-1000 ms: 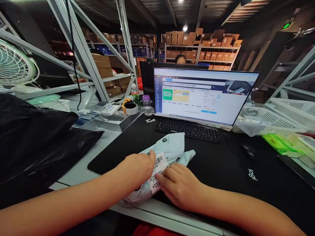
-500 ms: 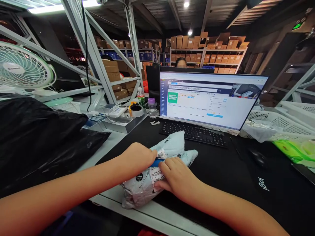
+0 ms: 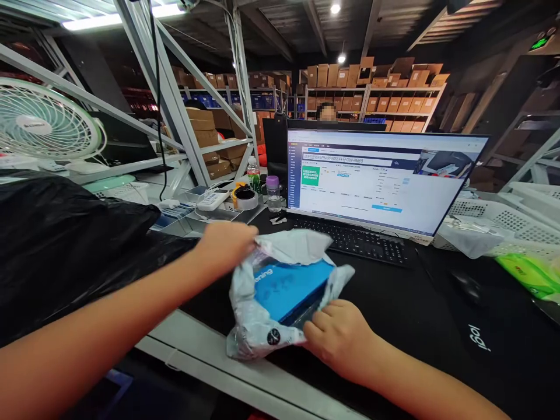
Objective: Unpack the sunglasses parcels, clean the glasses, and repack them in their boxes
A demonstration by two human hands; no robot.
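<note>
As far as my remote view shows, the largest item is a pale counter (image 3: 201,353), near edge bare. Desk mat (image 3: 406,303), black, laid over it, presumably as a smooth working surface. Black plastic sheeting (image 3: 65,245), one heap, left side. Monitor (image 3: 385,189), lit, far side, placed, I judge, for reading above the work. Mailer bag (image 3: 245,297), one, centre, across the mat's near edge, mouth gaping. Blue box (image 3: 291,286), one, inside the bag, upper face exposed. Right hand (image 3: 339,329), closed, gripping the bag's right edge. Left hand (image 3: 231,244), somewhat blurred, closed on the bag's far-left edge; I take the two as set apart to spread the mouth. Round black mark (image 3: 273,336), one, bag's near side.
</note>
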